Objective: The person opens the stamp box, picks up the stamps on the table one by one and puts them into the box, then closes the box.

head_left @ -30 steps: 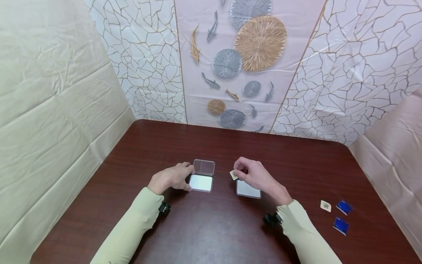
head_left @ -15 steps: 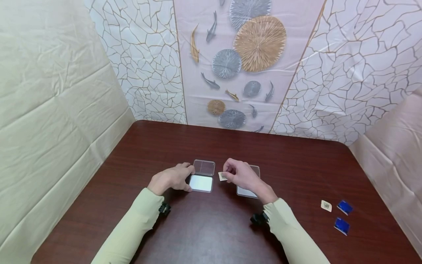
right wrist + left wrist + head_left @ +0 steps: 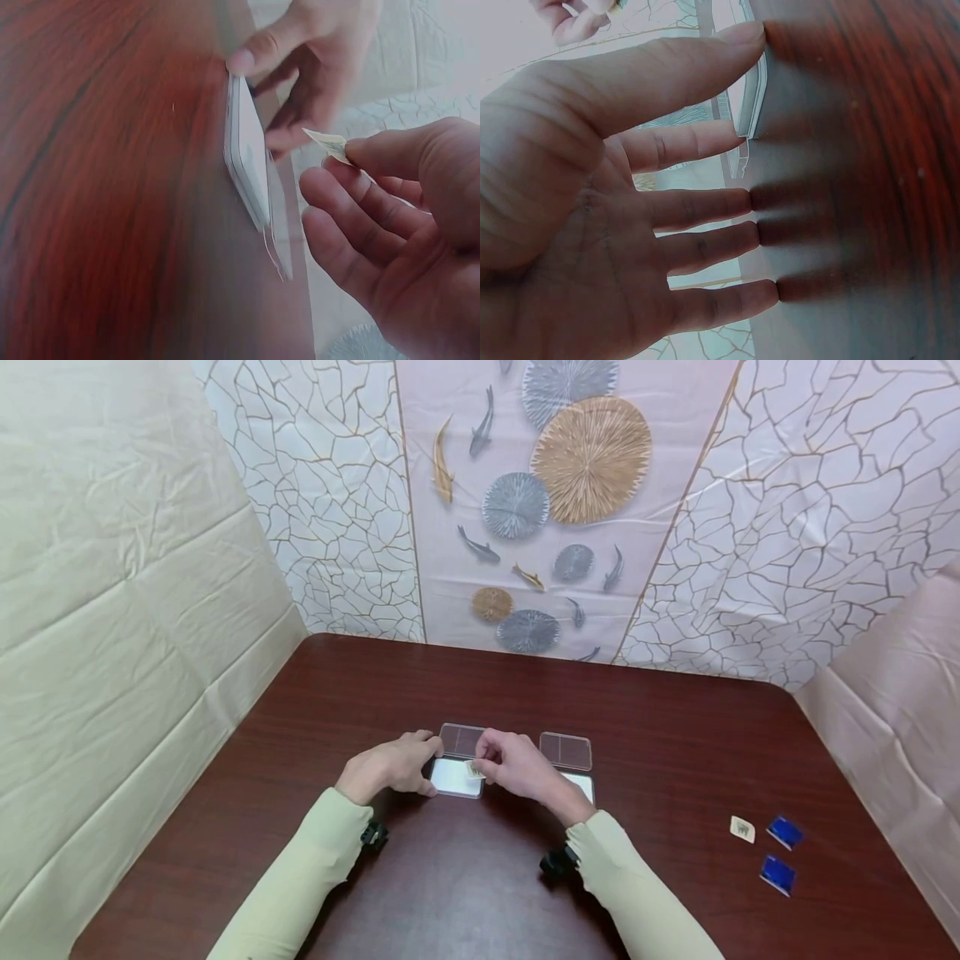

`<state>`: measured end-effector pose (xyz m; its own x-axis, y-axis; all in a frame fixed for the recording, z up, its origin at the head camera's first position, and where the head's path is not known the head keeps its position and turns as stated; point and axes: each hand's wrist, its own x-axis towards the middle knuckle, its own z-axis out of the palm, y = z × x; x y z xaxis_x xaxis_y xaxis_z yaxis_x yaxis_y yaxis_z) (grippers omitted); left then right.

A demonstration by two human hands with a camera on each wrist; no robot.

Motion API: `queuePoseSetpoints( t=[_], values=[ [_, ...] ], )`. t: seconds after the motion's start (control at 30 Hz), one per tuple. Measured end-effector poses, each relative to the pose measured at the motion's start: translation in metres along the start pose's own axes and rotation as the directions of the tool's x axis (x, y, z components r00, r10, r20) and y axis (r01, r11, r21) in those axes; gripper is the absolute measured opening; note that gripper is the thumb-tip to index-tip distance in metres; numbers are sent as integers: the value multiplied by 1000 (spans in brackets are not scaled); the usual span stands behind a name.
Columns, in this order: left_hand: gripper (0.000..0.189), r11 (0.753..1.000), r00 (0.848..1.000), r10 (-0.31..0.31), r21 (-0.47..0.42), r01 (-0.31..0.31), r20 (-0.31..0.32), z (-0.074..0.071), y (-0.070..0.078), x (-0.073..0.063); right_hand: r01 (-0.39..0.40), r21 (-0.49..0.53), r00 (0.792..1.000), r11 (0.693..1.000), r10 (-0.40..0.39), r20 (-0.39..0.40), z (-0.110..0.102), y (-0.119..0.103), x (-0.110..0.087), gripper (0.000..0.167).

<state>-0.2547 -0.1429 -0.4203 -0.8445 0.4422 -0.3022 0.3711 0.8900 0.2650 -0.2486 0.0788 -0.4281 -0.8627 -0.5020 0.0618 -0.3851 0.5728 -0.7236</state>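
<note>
My right hand (image 3: 521, 767) pinches a small cream paper square (image 3: 328, 144) with a dark print between thumb and fingertips. In the head view the square (image 3: 472, 771) overlaps the right end of a flat white-topped case (image 3: 452, 778), whose clear lid (image 3: 457, 740) lies folded back behind it. Against that case's left side rests my left hand (image 3: 397, 763), thumb at the near corner and index fingertip at the far one. Its other fingers are straight, tips down on the table. A matching second case (image 3: 582, 783) is partly covered by my right wrist; its clear lid (image 3: 566, 750) lies behind it.
Another cream printed square (image 3: 742, 829) lies on the right of the dark wood table (image 3: 375, 685). Two small blue packets (image 3: 784, 832) are beside it, one nearer me. Patterned cloth (image 3: 337, 510) hangs along the back and sides.
The right hand has carried the paper square leftward, from above the right case to over the left case, uncovering the right case's lid. The left hand stays put.
</note>
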Motion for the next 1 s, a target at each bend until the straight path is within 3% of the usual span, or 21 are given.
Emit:
queuePoseSetpoints(
  t=[0.37, 0.7, 1.0],
  values=[
    [50, 1000, 1000, 6, 15, -6, -9, 1, -1, 1, -17, -9, 999, 1000, 17, 34, 24, -6, 15, 13],
    [59, 1000, 1000, -14, 20, 14, 22, 0, -2, 2, -46, -3, 999, 999, 46, 12, 39, -9, 27, 11],
    [62, 1000, 1000, -16, 21, 16, 23, 1, -1, 2, -27, -149, 998, 989, 18, -57, 46, -9, 31, 12]
  ],
)
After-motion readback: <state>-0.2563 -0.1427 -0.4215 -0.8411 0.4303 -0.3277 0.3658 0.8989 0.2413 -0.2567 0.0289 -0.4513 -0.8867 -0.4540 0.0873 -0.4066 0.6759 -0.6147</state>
